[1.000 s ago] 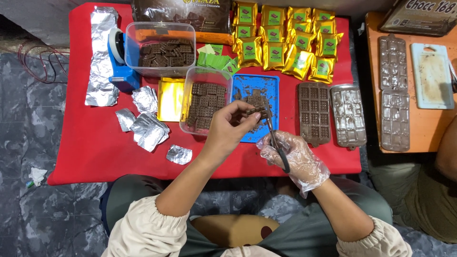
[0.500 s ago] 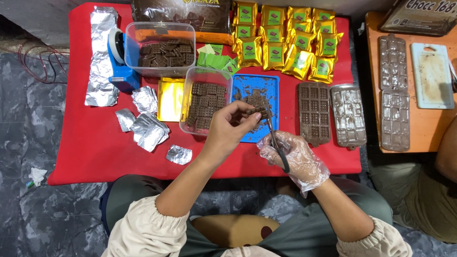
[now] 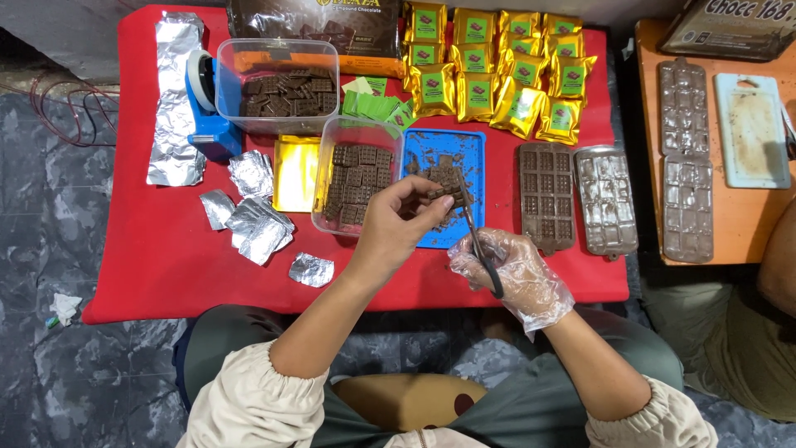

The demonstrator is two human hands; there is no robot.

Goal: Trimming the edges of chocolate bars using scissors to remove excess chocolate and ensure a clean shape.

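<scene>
Surface: red cloth (image 3: 157, 249) spread over a grey patterned floor, with a wooden board (image 3: 746, 224) to the right of it.
Left hand: the bare left hand (image 3: 396, 228) is closed, its fingertips pinching a small chocolate piece (image 3: 437, 192) over the blue tray.
Right hand: the right hand (image 3: 514, 274), in a clear plastic glove, is closed around the dark handle of a thin scraping tool (image 3: 477, 241), whose tip reaches the pinched piece.
Chocolate piece: held in the air just above the blue tray (image 3: 466, 149), touching both the left fingertips and the tool's tip.
Blue tray: lies mid-cloth, strewn with brown crumbs and a few loose squares.
Clear tub: a clear plastic tub (image 3: 332, 141) of chocolate squares stands just left of the blue tray, beside the left hand.
Second tub: a larger clear tub (image 3: 278, 51) with more squares sits behind it.
Moulds: a filled chocolate mould (image 3: 546, 195) and an empty clear mould (image 3: 607, 199) lie right of the tray; two more are on the wooden board.
Foil: crumpled foil scraps (image 3: 257, 220) and a long foil strip (image 3: 176, 99) lie at the left.
Packets: gold packets (image 3: 497, 70) with green labels fill the far edge.
</scene>
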